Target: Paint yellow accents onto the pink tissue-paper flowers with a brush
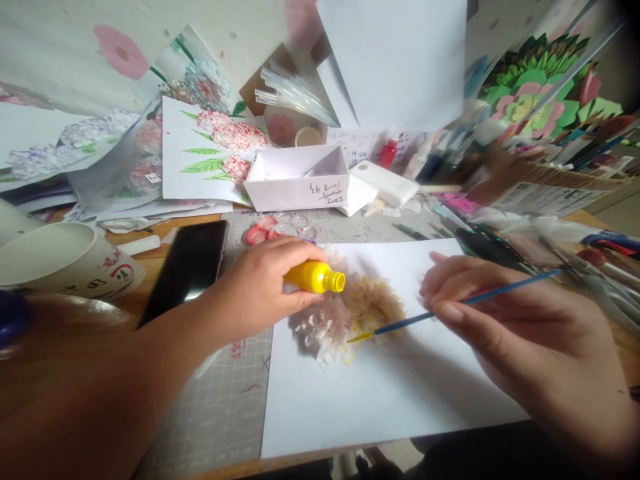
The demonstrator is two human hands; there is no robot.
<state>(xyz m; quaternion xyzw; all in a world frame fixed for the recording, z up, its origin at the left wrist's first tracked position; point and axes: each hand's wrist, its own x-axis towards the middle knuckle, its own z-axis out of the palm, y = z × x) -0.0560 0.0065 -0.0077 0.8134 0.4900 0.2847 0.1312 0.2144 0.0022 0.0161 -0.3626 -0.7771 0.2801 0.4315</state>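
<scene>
My left hand (pixel 265 280) is wrapped round a small yellow paint bottle (pixel 313 277), uncapped and tilted with its mouth to the right. Between thumb and fingers, my right hand (pixel 520 333) grips a thin blue paintbrush (pixel 415 320). Yellow paint coats the brush tip, which is over the edge of the ruffled paper flowers. One paper flower (pixel 375 303) has yellow on its petals; the paper flower (pixel 325 330) to its left is whitish. Both lie on a white sheet (pixel 390 407), partly hidden by my left hand and the bottle.
Under the sheet is a grey cutting mat (pixel 215 413). A black phone (pixel 190 263) and paper cup (pixel 75 267) stand left. Behind are a white box (pixel 300 177) and a card with red-speckled flowers (pixel 205 147). Brushes fill a cardboard box (pixel 550 187) at the right.
</scene>
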